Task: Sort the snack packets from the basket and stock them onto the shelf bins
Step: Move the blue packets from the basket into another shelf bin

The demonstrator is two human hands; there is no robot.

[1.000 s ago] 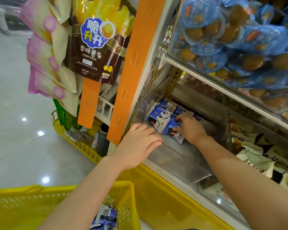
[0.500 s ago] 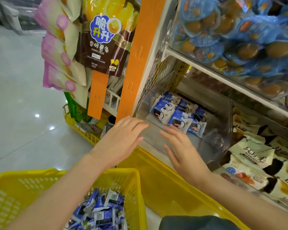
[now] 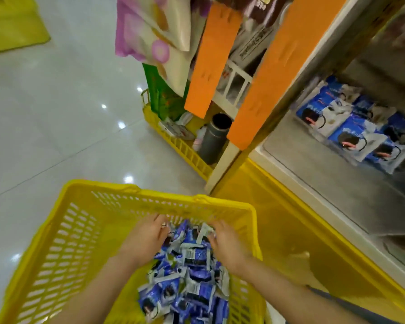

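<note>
A yellow plastic basket (image 3: 84, 220) sits low in front of me, holding a heap of several blue-and-white snack packets (image 3: 192, 277). My left hand (image 3: 145, 239) and my right hand (image 3: 227, 244) are both down inside the basket, fingers spread on either side of the top of the heap, touching the packets; neither grips one clearly. At the right, the clear shelf bin (image 3: 290, 146) holds several of the same blue-and-white packets (image 3: 351, 127) lying in a row.
Orange hanging strips (image 3: 211, 57) (image 3: 274, 73) hang left of the bin, with pink and green bags clipped behind them. A second yellow basket (image 3: 180, 148) with a dark cylinder (image 3: 214, 136) stands on the glossy floor. A yellow panel (image 3: 302, 230) runs below the shelf.
Both hands have left the shelf bin and dropped into the basket onto the packet heap. The view has tilted down, so the upper shelves are out of sight.
</note>
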